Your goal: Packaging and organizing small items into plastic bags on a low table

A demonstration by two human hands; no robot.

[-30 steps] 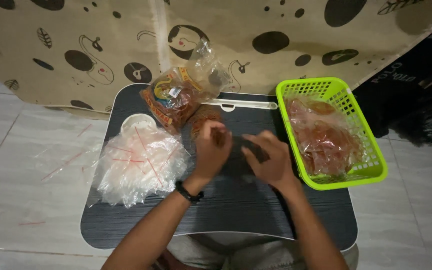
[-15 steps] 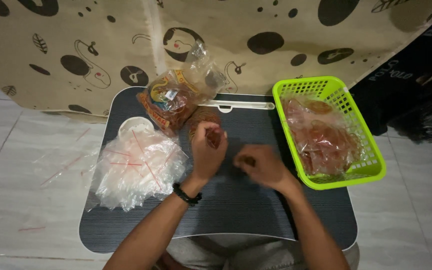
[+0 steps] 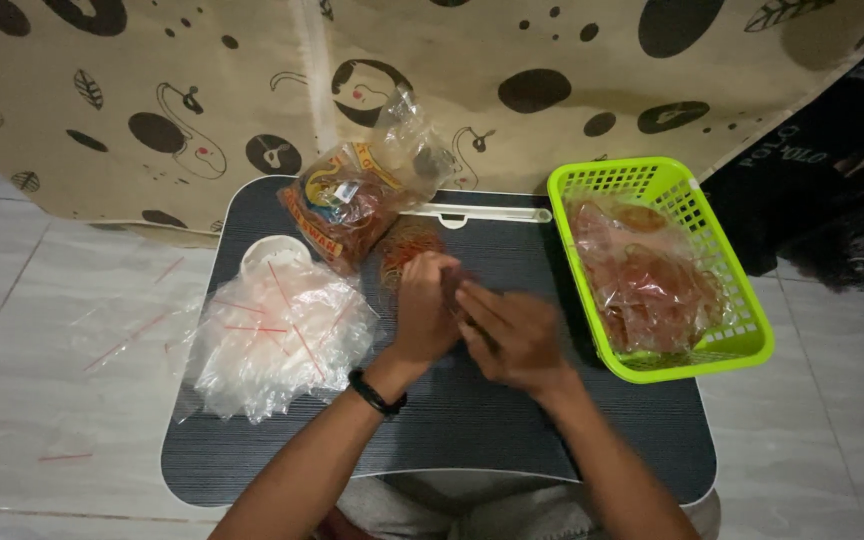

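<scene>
Two hands meet over the middle of the tray (image 3: pixel 592 440): the left hand (image 3: pixel 425 305) and right hand (image 3: pixel 507 335) touch, fingers curled together around something small and reddish that is too blurred to name; whether either hand truly grips it I cannot tell. Just behind the hands on the tray lies a pile of rubber bands (image 3: pixel 402 250), with an open bag (image 3: pixel 352 200) beside it. Clear plastic bags (image 3: pixel 272 340) sit at the tray's left. A green basket (image 3: pixel 742 330) rests on the tray's right.
</scene>
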